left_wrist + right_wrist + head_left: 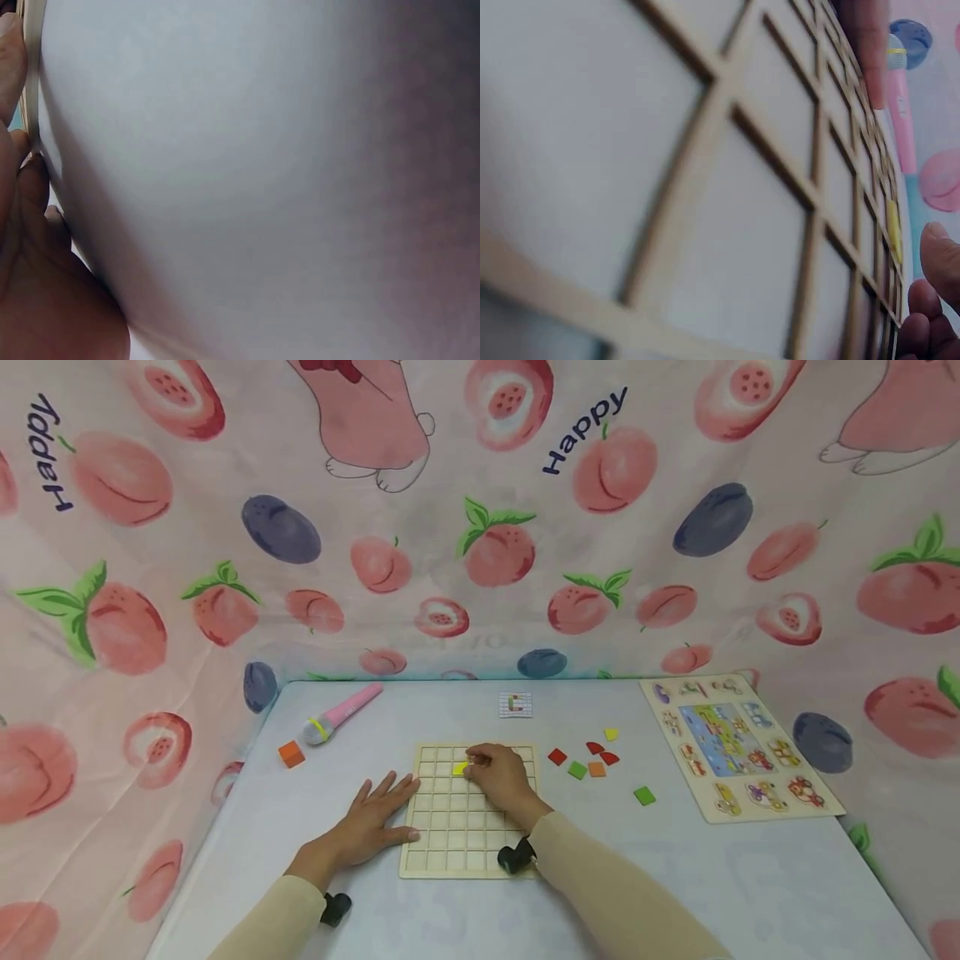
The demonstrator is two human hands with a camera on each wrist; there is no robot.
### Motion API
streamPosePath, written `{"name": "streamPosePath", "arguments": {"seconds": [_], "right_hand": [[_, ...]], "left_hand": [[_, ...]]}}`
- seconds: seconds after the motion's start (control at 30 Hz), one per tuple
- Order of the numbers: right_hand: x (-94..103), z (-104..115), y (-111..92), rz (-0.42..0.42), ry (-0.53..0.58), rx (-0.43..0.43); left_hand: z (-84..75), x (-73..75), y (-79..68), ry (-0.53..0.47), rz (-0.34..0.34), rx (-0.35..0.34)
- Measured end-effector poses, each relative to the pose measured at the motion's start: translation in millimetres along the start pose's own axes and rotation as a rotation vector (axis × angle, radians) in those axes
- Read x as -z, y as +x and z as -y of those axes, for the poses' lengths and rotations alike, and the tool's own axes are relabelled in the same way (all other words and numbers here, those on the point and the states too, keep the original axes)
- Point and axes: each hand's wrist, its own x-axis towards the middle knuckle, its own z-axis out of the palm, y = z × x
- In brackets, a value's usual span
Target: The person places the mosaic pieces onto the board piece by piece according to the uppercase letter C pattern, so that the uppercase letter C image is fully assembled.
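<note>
The flat yellow tile (460, 769) lies at an upper cell of the gridded pale wooden board (435, 818), just beside the bent fingers of the right hand (498, 777); whether these pinch anything cannot be told. The left hand (367, 827), spread and gripping nothing, touches the board's left edge. Recommended: light steadying there, tile squared within the cell walls.

The person wears long sleeves of one pale beige colour, the left sleeve (273, 917) and the right sleeve (611, 889) both reaching near the wrist. At each cuff sits a small black device, the left one (336, 909) and the right one (514, 858), of rounded form. The left hand (369, 825) and the right hand (500, 775) are bare.
</note>
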Motion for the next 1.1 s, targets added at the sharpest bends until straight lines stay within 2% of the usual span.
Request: {"name": "streamPosePath", "arguments": {"seconds": [0.27, 0.5, 0.73, 1.1], "right_hand": [[16.7, 0, -2, -0.026, 0.087, -0.062], [40.8, -3, -7, -0.097, 0.098, -0.044], [70.6, -10, -9, -0.193, 0.062, -0.058], [129.4, -40, -20, -0.255, 0.014, -0.085]], "left_hand": [[4.3, -4.0, 0.7, 0.000, -0.014, 0.005], [4.3, -3.3, 0.1, 0.011, -0.011, 0.018], [4.5, -3.0, -0.7, -0.003, -0.020, 0.000], [6.3, -4.7, 1.5, 0.010, -0.017, 0.015]]}}
